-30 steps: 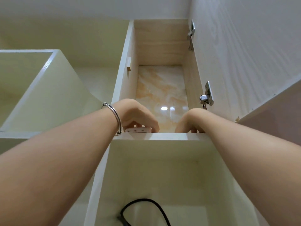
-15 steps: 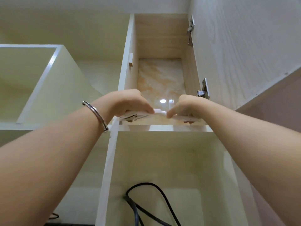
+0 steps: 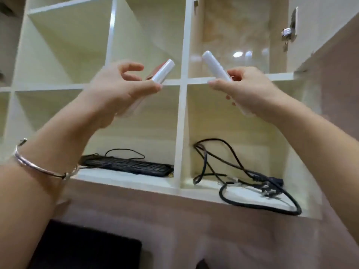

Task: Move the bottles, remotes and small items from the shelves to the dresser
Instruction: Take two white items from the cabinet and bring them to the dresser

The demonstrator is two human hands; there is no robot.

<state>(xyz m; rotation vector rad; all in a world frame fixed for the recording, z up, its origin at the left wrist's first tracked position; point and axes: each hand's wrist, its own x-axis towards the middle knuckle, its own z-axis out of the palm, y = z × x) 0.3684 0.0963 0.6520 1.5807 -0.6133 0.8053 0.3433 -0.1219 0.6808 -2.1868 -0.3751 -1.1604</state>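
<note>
My left hand (image 3: 118, 90) holds a slim white remote (image 3: 163, 73) that points up and to the right, in front of the white cubby shelves (image 3: 182, 117). In my right hand (image 3: 248, 90) is a second white remote (image 3: 214, 66), tilted up to the left; its lower end shows below my palm. Both remotes are in the air, clear of the shelf boards, at the height of the board under the upper compartments. A metal bangle (image 3: 38, 167) circles my left wrist.
A black keyboard (image 3: 128, 165) with its cord lies in the lower middle cubby. A tangle of black power cable (image 3: 252, 181) fills the lower right cubby and hangs over its edge. An open cabinet door with a hinge (image 3: 287, 33) stands at top right. A dark surface (image 3: 83, 249) sits below.
Both hands have pulled back out of the upper right compartment, each with a white remote. The view has dropped, so the lower cubbies with keyboard and cable now show.
</note>
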